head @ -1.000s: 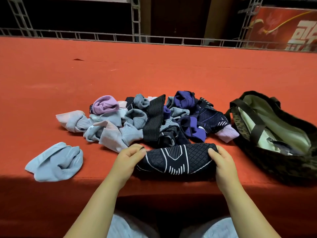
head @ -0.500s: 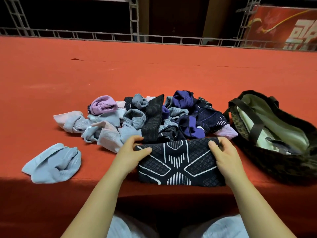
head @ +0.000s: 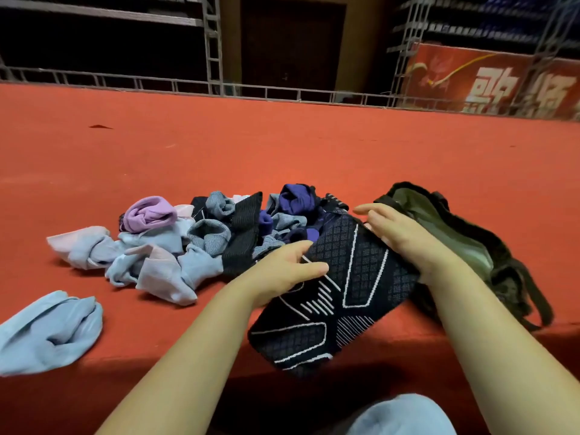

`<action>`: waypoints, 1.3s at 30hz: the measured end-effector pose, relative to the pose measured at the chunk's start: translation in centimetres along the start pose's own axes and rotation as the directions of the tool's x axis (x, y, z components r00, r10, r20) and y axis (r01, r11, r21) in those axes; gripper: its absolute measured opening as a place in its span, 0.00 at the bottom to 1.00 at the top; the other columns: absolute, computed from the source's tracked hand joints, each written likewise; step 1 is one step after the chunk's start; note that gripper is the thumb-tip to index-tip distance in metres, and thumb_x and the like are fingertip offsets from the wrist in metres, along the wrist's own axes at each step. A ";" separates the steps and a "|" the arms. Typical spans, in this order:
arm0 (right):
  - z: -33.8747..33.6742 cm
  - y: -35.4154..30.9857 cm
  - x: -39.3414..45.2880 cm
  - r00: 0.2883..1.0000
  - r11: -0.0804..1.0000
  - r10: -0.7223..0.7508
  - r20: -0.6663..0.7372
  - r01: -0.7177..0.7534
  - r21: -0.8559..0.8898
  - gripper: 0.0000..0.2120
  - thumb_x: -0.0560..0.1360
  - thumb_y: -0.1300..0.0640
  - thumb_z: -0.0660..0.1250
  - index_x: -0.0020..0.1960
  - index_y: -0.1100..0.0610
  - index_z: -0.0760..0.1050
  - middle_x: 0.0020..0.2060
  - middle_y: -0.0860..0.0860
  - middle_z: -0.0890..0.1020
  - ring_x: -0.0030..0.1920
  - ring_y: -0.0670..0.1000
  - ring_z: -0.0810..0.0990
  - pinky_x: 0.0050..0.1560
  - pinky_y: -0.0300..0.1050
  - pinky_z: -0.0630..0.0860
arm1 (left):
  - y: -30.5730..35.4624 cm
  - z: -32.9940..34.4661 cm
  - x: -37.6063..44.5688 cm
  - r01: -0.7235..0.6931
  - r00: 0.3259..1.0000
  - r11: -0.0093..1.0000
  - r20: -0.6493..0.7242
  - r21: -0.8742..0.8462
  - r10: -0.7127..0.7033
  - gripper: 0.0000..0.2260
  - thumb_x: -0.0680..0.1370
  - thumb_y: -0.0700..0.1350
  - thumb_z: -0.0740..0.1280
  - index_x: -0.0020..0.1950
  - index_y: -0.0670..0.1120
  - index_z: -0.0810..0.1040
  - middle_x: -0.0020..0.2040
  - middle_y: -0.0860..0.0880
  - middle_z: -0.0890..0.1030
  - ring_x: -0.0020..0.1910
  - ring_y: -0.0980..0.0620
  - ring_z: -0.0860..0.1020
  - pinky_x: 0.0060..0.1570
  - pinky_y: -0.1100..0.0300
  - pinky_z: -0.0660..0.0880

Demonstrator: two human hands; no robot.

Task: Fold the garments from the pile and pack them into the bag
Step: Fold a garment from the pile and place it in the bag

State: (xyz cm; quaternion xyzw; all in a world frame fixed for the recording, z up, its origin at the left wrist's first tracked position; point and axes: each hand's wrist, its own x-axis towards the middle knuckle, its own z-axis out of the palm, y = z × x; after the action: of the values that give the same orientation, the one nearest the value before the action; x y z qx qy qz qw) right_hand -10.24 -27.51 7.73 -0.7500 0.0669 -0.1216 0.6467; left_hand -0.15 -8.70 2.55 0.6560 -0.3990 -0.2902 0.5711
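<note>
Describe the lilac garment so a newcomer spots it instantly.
Start at the pile in the middle of the red table. At its far-left top sits the lilac garment, a rolled bundle. It is the only lilac piece; its neighbours are pale blue, grey or dark.

A broad orange-red felt-covered tabletop (head: 282,146) fills the middle of the frame, with a small dark fleck (head: 99,126) on it at the upper left. Along its far edge a low grey metal truss rail (head: 194,86) runs from left to right. An upright grey lattice post (head: 213,42) rises at upper centre, beside a dark brown doorway (head: 292,48). A red banner with white characters (head: 489,86) stands at the upper right.
</note>
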 end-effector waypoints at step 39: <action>-3.1 8.8 -5.0 0.994 0.655 -0.085 -0.063 0.008 -0.756 0.14 0.64 0.57 0.77 0.37 0.42 0.74 0.40 0.44 0.77 0.46 0.45 0.74 0.47 0.36 0.67 | -2.6 1.7 1.5 -0.073 0.995 0.631 0.011 0.772 0.101 0.12 0.67 0.52 0.75 0.37 0.56 0.71 0.42 0.56 0.72 0.44 0.56 0.70 0.45 0.61 0.66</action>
State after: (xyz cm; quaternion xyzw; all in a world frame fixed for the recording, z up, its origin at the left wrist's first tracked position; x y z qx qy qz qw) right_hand -15.40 -30.55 -1.02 -0.9456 0.1218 -0.1341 0.2703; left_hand -0.30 -10.81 -0.21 0.8217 -0.5064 -0.0533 0.2562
